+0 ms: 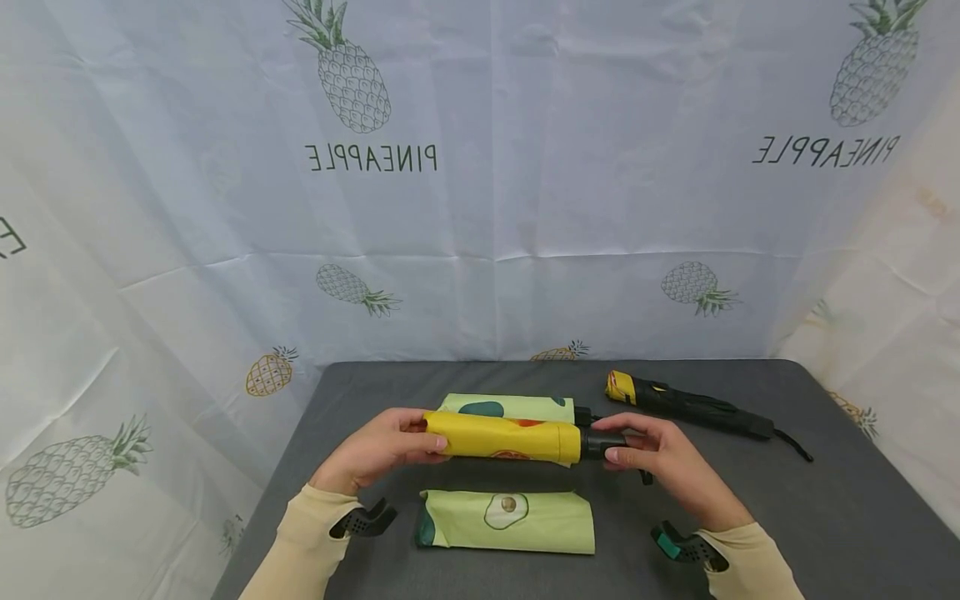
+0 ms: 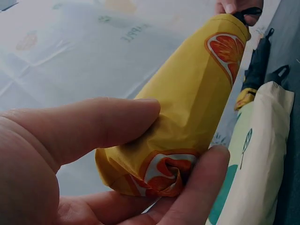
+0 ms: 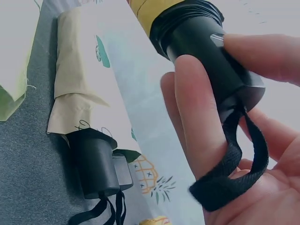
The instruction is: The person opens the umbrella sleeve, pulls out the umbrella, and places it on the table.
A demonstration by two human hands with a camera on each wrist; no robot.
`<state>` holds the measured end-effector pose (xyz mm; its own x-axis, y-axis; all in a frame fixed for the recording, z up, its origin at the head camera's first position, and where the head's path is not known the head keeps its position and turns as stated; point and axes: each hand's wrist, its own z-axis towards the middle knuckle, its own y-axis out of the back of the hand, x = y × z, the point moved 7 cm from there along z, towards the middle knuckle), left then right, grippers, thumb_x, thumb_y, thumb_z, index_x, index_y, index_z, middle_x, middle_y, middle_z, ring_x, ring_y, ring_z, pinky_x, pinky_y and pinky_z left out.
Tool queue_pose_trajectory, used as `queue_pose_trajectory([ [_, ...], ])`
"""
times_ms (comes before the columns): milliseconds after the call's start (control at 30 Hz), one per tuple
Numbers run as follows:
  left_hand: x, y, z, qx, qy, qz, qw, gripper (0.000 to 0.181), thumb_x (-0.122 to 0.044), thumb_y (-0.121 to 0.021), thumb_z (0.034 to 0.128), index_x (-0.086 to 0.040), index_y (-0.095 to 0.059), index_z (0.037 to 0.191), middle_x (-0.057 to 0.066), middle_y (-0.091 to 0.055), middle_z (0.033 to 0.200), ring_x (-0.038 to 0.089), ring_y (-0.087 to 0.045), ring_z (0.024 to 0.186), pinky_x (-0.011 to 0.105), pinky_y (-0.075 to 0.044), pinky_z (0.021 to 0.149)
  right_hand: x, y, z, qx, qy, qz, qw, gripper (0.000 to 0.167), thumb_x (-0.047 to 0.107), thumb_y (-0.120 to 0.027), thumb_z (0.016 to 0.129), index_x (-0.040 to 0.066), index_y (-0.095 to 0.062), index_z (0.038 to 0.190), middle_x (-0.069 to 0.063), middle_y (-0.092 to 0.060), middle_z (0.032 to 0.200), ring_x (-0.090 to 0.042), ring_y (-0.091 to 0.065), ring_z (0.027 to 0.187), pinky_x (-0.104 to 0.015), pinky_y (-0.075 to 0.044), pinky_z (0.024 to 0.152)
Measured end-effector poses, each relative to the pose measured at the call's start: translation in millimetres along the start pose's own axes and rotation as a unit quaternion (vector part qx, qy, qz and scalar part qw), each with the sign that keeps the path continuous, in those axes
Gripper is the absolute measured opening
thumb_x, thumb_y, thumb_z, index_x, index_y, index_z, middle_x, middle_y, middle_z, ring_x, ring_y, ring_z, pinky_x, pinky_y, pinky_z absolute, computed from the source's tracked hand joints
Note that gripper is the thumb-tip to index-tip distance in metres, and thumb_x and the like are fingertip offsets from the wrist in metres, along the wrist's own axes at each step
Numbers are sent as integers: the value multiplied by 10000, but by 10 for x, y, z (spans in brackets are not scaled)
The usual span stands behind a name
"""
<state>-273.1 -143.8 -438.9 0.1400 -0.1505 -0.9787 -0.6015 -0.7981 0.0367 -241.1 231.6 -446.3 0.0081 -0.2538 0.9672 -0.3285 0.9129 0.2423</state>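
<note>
Hands [image 1: 381, 448] [image 1: 663, 458] holding a yellow umbrella [image 1: 502, 437] (citrus-printed), dark table [image 1: 626, 533] below

Yellow sleeve [image 1: 480, 435]: smooth, thin cloth with a faint sheen, gathered at its 9 o'clock end. Handle [image 3: 204, 49], at the sleeve's 3 o'clock end: smooth black plastic, semi-gloss. Wrist strap [image 3: 214, 192]: matt woven webbing. Green sleeve [image 1: 543, 521], at 6 o'clock: creased cloth. Tabletop [image 1: 810, 517]: matt, fine-grained, cloth-like. Curtain [image 1: 525, 208], at 12 o'clock: wrinkled thin fabric.

Another umbrella [image 1: 525, 405] lies behind the held umbrella [image 1: 517, 439].
</note>
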Motion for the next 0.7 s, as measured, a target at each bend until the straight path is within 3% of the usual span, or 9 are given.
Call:
queue_pose_trajectory([
  [133,-14,-13,-3,-25,-8,66,10000,597,-166,-761,1024,99,-534,1508,184,-683,1356,221,-733,1181,522,-571,1123,0,18,-15,-184,-153,-34,9997,502,242,-790,1002,33,-638,1433,-264,-561,1545,-359,-764,1117,-432,-647,971],
  [333,-28,-58,1,-5,16,186,9998,560,-182,-754,1029,58,-563,1498,144,-705,1350,221,-730,1182,504,-578,1125,-4,26,-9,-286,-238,-301,9989,508,281,-817,983,69,-643,1410,-217,-575,1520,-250,-730,1078,-426,-641,928],
  [500,-22,-66,7,-93,43,174,9998,571,-197,-755,1030,46,-558,1507,133,-703,1338,219,-723,1179,500,-581,1121,-6,26,-3,-384,-258,-377,9982,540,281,-825,974,67,-662,1442,-212,-616,1503,-308,-742,1045,-470,-639,926],
  [700,-37,-55,14,-258,-26,197,9995,560,-229,-743,1043,53,-568,1494,142,-698,1322,220,-718,1163,503,-593,1103,-4,55,-12,-606,-258,-358,9972,494,259,-801,995,80,-693,1443,-207,-741,1345,-224,-777,997,-446,-639,924],
])
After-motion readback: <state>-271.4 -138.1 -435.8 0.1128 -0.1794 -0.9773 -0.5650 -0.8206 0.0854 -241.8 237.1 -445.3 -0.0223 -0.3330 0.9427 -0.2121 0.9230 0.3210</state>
